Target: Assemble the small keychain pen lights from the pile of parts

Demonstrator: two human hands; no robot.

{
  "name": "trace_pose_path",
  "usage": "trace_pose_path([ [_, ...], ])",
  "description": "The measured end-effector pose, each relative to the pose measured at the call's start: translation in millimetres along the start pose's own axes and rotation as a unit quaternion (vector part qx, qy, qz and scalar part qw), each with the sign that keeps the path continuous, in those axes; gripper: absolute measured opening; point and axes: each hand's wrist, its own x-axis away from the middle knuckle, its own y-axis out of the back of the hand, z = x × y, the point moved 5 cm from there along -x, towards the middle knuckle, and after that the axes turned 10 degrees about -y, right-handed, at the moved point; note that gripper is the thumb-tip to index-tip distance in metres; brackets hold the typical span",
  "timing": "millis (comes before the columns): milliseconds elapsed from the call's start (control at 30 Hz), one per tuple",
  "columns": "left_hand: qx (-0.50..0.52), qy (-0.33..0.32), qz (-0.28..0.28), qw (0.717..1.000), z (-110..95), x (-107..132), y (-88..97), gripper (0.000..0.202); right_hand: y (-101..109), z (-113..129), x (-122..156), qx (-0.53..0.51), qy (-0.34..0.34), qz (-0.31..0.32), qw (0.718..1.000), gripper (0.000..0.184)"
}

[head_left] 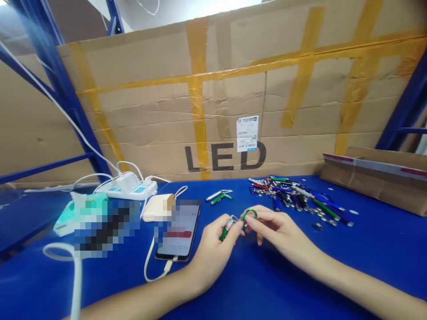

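My left hand pinches a small green keychain flashlight just above the blue table. My right hand pinches the green carabiner clip fixed to the flashlight's end. Both hands meet at the table's middle. A pile of several keychain flashlights in blue, green, purple and red lies just behind my right hand. Two more small flashlights lie apart, behind my left hand.
A phone on a charging cable lies left of my hands, beside a cream power bank and a white power strip. Small button cells are scattered right. A taped cardboard sheet marked LED walls the back; a cardboard box sits far right.
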Motion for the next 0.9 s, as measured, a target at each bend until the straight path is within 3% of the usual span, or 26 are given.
trace_pose_path([
  [167, 0.026, 0.008, -0.039, 0.999, 8, -2, 5.2, 0.027, 12, -1, -1, -0.005, -0.016, -0.033, 0.999, 0.036],
  [367, 0.020, 0.020, -0.028, 0.999, 5, -4, 4.2, 0.019, 3, 5, 9, 0.128, 0.003, 0.007, 0.992, 0.032],
  [567, -0.008, 0.010, -0.014, 1.000, -6, -4, 2.3, 0.009, -7, -5, 11, 0.028, -0.090, 0.099, 0.991, 0.042],
  [800, -0.025, 0.016, 0.004, 1.000, -10, -1, -0.2, 0.002, -7, -10, 12, 0.002, -0.124, 0.112, 0.986, 0.040],
  [900, -0.040, 0.000, -0.024, 0.999, -9, -3, 3.8, 0.005, -7, -8, 10, -0.050, -0.140, 0.124, 0.981, 0.039],
])
